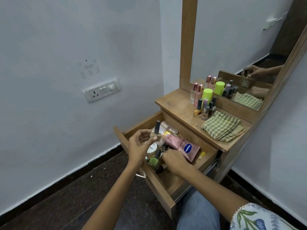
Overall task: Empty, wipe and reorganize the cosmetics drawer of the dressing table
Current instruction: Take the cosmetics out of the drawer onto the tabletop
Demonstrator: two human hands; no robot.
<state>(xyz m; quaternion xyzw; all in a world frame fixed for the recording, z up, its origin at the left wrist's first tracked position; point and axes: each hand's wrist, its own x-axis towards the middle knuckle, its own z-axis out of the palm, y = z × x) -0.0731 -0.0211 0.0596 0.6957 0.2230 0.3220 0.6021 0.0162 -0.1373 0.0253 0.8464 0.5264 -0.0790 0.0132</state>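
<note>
The wooden drawer (146, 176) of the dressing table is pulled out. My left hand (138, 145) pinches a beige nail polish bottle (156, 132) with a dark cap, lifted above the drawer. My right hand (176, 161) reaches down into the drawer among the items; its fingertips are hidden, so what they touch cannot be told. Inside lie a pink Vaseline tube (182, 146), a green nail polish bottle (154, 160), a white round jar (152, 149) and other small cosmetics.
On the tabletop (174, 100) stand several nail polish and perfume bottles (203, 103) and a yellow-green capped can (207, 95). A folded green checked cloth (222, 126) lies beside them. A mirror (232, 47) rises behind. The wall with a switch plate (101, 90) is on the left.
</note>
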